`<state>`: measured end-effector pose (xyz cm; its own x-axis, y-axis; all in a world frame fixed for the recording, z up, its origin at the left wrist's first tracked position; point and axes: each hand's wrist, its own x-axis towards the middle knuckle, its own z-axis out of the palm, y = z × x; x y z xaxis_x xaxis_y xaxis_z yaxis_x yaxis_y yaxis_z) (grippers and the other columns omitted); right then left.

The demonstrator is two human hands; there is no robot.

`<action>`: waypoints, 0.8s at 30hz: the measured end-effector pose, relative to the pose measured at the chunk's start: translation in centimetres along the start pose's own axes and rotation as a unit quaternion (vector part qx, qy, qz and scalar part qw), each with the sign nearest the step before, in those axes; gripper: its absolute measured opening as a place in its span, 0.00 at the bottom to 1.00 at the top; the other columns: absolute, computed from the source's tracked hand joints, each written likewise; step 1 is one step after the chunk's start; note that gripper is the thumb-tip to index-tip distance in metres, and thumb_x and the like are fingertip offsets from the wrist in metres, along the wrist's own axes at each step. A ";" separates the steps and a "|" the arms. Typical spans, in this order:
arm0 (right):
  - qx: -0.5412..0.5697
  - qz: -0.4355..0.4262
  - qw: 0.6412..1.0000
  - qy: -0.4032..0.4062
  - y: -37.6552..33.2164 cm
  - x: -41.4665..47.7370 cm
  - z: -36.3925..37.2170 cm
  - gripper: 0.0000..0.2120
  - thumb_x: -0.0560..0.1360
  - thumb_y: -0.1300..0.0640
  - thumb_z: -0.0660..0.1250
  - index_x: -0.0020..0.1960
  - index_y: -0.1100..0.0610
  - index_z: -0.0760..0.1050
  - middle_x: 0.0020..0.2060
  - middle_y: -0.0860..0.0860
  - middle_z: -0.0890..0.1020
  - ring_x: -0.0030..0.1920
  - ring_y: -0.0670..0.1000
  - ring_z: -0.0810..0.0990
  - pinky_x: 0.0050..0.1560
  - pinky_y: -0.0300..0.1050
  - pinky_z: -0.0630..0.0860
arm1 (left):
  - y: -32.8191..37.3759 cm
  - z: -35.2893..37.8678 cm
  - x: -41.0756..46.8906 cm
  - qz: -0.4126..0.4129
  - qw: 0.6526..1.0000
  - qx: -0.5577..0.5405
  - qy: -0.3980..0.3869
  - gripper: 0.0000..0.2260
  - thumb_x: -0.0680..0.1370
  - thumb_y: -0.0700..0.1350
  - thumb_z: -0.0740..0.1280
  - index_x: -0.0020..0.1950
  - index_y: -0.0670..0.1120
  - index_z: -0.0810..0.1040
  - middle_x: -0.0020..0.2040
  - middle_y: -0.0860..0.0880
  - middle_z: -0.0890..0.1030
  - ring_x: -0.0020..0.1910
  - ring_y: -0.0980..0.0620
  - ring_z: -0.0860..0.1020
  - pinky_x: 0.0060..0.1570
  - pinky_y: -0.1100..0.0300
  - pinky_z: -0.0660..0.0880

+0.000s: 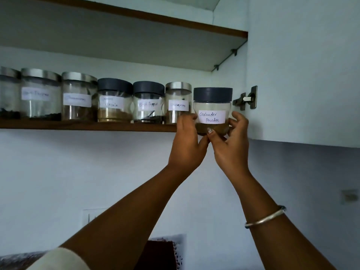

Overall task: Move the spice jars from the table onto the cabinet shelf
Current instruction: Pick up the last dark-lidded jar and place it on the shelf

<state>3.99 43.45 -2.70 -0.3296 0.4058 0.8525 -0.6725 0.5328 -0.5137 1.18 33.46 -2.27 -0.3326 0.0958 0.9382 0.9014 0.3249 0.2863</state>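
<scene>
Jars (115, 100) line wooden shelf (87, 126); white walls (97, 172).

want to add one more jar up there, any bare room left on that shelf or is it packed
Packed. The shelf holds jars edge to edge up to the cinnamon jar; both hands, left hand and right hand, hold the coriander powder jar at the last slot. Beyond it only a narrow strip by the hinge. The upper shelf's top is hidden.
</scene>
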 end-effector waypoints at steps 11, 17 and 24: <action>-0.035 -0.030 0.999 -0.005 3.6 4.5 0.5 0.26 0.73 0.59 0.69 0.67 0.58 0.62 0.63 0.54 0.72 0.59 0.50 0.75 0.46 0.26 0.71 | -2.1 4.2 3.4 0.002 0.999 0.043 0.020 0.22 0.74 0.41 0.69 0.67 0.42 0.67 0.61 0.44 0.70 0.61 0.48 0.72 0.58 0.52 0.75; -0.066 -0.039 0.997 -0.019 4.4 5.1 0.9 0.22 0.74 0.58 0.68 0.64 0.58 0.64 0.59 0.54 0.74 0.54 0.51 0.77 0.38 0.25 0.71 | -2.9 4.7 3.8 0.017 0.996 0.086 0.033 0.22 0.75 0.42 0.67 0.68 0.42 0.67 0.61 0.43 0.71 0.61 0.46 0.71 0.56 0.49 0.75; -0.167 -0.040 0.981 -0.087 4.9 4.9 1.7 0.24 0.76 0.56 0.64 0.69 0.58 0.59 0.64 0.56 0.72 0.62 0.56 0.74 0.57 0.52 0.77 | -3.4 4.6 3.7 0.026 0.983 0.182 -0.003 0.27 0.77 0.46 0.65 0.73 0.42 0.61 0.67 0.42 0.66 0.65 0.45 0.66 0.63 0.53 0.71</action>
<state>-2.03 46.80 -0.88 -0.4125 0.2361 0.8798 -0.4555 0.7830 -0.4236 -4.42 37.03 -0.73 -0.2907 0.1269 0.9484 0.7589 0.6342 0.1478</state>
